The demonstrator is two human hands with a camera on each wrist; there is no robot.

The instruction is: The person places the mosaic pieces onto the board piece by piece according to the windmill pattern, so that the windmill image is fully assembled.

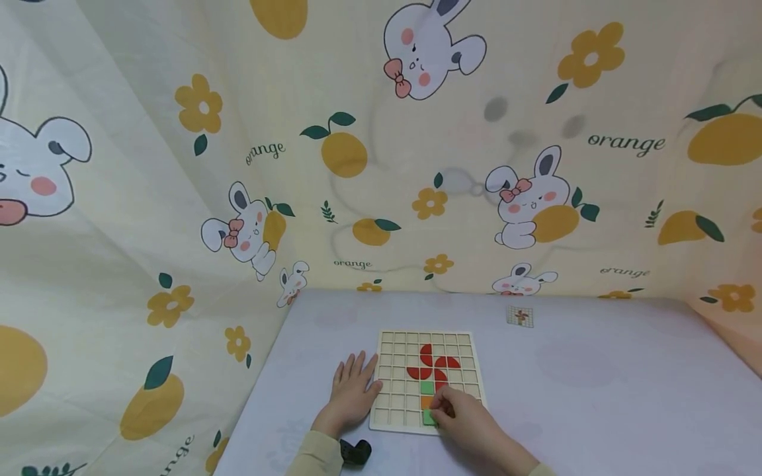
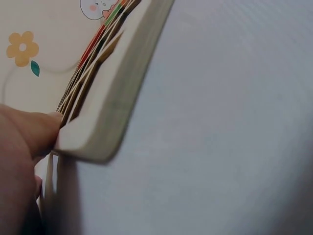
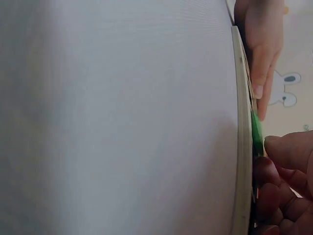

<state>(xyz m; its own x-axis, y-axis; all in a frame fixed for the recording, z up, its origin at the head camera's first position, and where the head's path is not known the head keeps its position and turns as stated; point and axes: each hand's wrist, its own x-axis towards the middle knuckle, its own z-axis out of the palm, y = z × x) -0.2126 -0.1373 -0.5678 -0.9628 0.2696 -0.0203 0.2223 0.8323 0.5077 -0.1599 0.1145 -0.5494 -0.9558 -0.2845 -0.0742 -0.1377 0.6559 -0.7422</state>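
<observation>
A pale wooden grid board [image 1: 393,390] lies on the table. Four-bladed red pinwheel pieces [image 1: 426,355] are set in its upper middle, with a green square tile [image 1: 426,388] and an orange tile [image 1: 426,402] in the column below. My right hand [image 1: 470,423] pinches a lower green tile [image 3: 257,134] near the board's front edge, its thumb and forefinger close together; the fingers partly hide it. My left hand [image 1: 352,391] lies flat with straight fingers beside the board, and its thumb [image 2: 46,128] touches the board's left edge.
A small picture card [image 1: 520,317] with a red pinwheel lies at the back of the table. Near my left wrist is a black object [image 1: 356,453]. A cloth curtain [image 1: 369,198] printed with rabbits and oranges stands behind and to the left.
</observation>
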